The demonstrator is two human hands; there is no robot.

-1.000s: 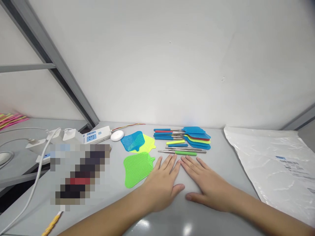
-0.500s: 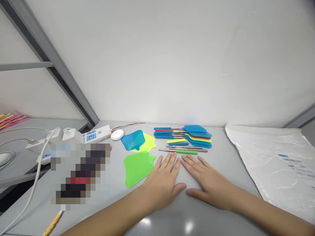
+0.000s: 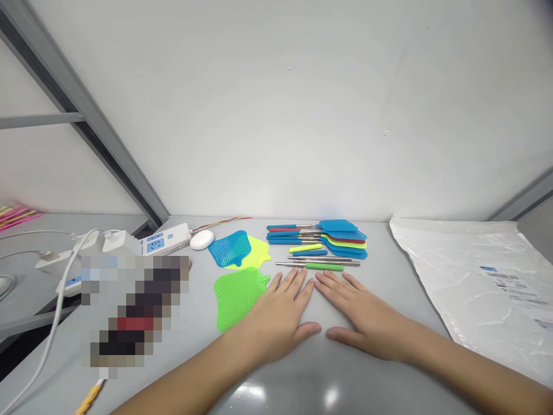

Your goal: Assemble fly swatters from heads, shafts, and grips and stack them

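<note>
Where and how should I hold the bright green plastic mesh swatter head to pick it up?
Probably by its short, narrow neck, coming from the right. The green head lies flat on the smooth grey table, so its edges may be hard to get under, while the slim neck sticks out at its far right corner, near the left hand.

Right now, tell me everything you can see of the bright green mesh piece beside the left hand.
The bright green mesh piece looks like plastic: a broad panel with curved sides, pierced by many small holes, with a short stem pointing right. No rod is attached. It lies flat on the gray table, nearer the person than the blue mesh piece. The left hand overlaps its right side in view; contact cannot be told.
</note>
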